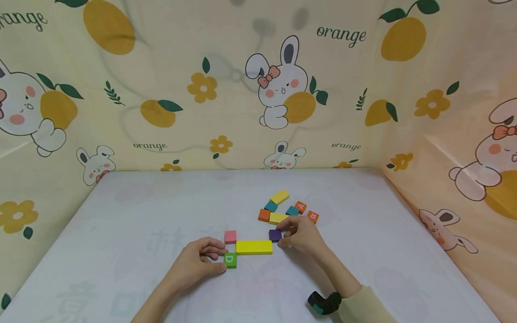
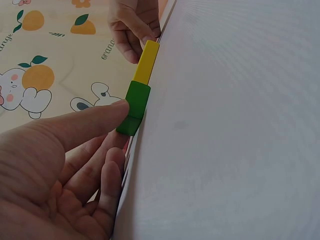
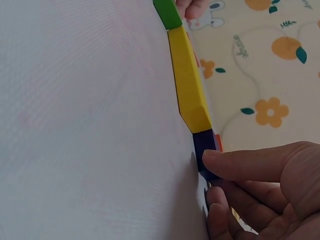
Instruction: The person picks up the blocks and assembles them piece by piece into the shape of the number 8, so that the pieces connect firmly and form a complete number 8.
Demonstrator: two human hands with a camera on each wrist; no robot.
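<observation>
A long yellow block [image 1: 254,247] lies flat in front of the person. At its left end the left hand [image 1: 198,261] pinches a green block [image 1: 230,260] marked with a white D, thumb on the near side in the left wrist view. Just beyond the green block, a pink block [image 1: 230,237] lies close to the left fingertips. The right hand [image 1: 302,235] pinches a dark purple block [image 1: 275,236] at the yellow block's far right corner. In the right wrist view the thumb presses the near face of this purple block [image 3: 205,145].
Behind the right hand lies a loose group: yellow blocks [image 1: 279,197], teal blocks [image 1: 271,206], a plain orange block [image 1: 264,215] and lettered orange blocks [image 1: 300,207]. A black curved object [image 1: 324,303] is by the right sleeve. Printed cloth [image 1: 234,112] walls the white table [image 1: 133,233].
</observation>
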